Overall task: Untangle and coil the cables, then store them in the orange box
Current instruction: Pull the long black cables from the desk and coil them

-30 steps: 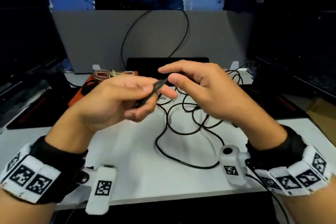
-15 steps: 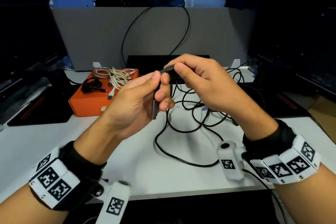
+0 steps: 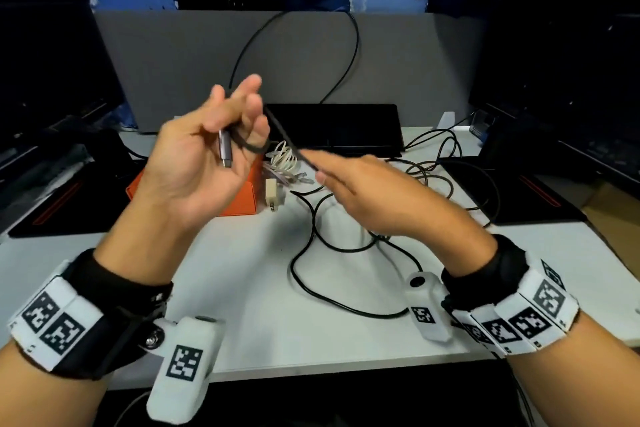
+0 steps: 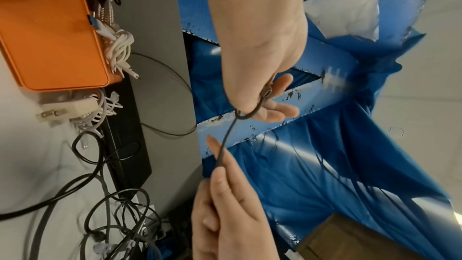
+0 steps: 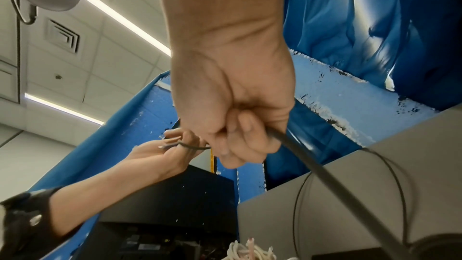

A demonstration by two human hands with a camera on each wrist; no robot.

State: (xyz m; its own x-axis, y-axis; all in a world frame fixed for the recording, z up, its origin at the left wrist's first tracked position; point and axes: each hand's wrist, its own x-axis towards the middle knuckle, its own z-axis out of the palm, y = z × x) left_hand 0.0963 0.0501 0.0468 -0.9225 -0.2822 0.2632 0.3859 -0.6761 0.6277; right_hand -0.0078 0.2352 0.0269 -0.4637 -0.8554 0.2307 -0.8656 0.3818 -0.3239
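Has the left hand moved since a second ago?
Yes. The left hand has risen and turned palm-up: its fingertips now overlap the grey partition in the head view, where earlier they sat below it, level with the orange box.

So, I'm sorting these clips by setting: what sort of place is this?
Probably an office or lab workstation set up for recording. The white desk is flanked by dark monitors, with a grey partition behind it, blue cloth hung beyond that, and a tiled ceiling with strip lights.
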